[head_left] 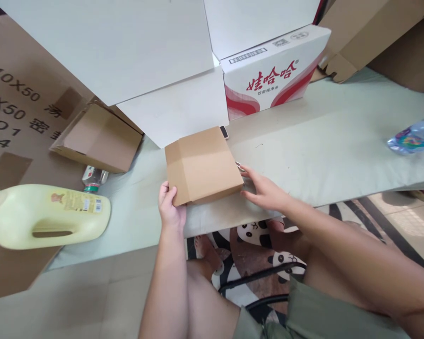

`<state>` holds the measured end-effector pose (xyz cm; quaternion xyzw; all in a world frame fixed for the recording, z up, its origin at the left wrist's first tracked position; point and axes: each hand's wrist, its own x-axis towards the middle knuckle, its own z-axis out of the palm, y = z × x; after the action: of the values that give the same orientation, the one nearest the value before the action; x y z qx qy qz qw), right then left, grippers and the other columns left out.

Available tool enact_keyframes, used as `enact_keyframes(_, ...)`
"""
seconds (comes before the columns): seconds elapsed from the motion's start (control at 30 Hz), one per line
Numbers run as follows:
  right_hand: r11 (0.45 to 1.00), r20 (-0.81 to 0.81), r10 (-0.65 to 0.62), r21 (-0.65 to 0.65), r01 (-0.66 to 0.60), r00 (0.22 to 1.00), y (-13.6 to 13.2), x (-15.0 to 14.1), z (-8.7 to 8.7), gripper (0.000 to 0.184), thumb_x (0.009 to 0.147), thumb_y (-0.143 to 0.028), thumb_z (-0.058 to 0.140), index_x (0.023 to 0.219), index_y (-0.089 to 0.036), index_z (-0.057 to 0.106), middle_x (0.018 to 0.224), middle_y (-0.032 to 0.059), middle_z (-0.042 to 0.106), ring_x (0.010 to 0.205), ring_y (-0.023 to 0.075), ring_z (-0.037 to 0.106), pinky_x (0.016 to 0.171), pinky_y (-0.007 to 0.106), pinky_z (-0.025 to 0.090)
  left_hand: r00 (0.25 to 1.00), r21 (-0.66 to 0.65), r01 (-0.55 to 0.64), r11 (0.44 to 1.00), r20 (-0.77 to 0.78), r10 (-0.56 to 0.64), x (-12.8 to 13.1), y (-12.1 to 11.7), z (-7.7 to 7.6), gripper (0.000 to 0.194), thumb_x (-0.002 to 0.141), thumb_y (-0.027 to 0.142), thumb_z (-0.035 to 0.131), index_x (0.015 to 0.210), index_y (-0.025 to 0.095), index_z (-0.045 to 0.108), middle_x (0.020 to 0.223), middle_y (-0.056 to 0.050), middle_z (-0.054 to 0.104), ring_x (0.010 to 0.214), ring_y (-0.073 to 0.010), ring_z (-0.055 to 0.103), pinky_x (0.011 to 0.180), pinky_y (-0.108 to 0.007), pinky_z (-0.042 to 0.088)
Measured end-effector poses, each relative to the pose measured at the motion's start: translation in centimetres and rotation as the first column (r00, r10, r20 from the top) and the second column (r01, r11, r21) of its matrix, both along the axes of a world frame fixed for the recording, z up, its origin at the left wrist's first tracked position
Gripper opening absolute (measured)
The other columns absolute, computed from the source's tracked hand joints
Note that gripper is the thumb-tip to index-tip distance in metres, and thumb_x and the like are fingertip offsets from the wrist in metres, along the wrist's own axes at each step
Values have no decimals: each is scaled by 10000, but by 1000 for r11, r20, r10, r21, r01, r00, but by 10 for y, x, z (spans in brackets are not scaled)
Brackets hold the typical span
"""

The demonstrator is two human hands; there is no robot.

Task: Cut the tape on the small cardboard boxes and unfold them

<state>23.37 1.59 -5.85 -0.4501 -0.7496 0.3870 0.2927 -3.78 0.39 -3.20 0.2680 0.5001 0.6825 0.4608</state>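
Observation:
A small brown cardboard box (pixel 208 165) sits near the front edge of the cloth-covered surface, with a crease and a flap along its left side. My left hand (pixel 172 207) grips the front left corner of that flap, thumb on top and the other fingers curled beneath. By the box's right front corner is my right hand (pixel 263 188), its thumb and fingers apart, holding nothing that I can see. A small metallic item (pixel 239 165) shows at its fingertips, too little of it visible to name. Behind the box, a small dark-faced object (pixel 224 132) is partly hidden.
White cartons (pixel 176 106) and a red-and-white water carton (pixel 272 82) stand behind. To the left are a yellow jug (pixel 81 207), a small bottle (pixel 93 178) and a brown box (pixel 99 136). A clear plastic bottle (pixel 415 136) lies at right on the pale cloth (pixel 325 141).

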Motion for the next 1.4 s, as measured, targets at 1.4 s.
enact_keyframes(1.4, 996, 61, -71, 67, 67, 996, 7, -14, 3, 601, 845, -243, 554, 1428, -192, 418, 1396, 148, 597, 1305, 327, 553, 1054, 549, 453, 992, -64, -91, 994, -88, 86, -3, 6, -1, 274, 543, 322, 703, 743, 201, 561, 744, 7, 608, 664, -142, 555, 589, -241, 397)
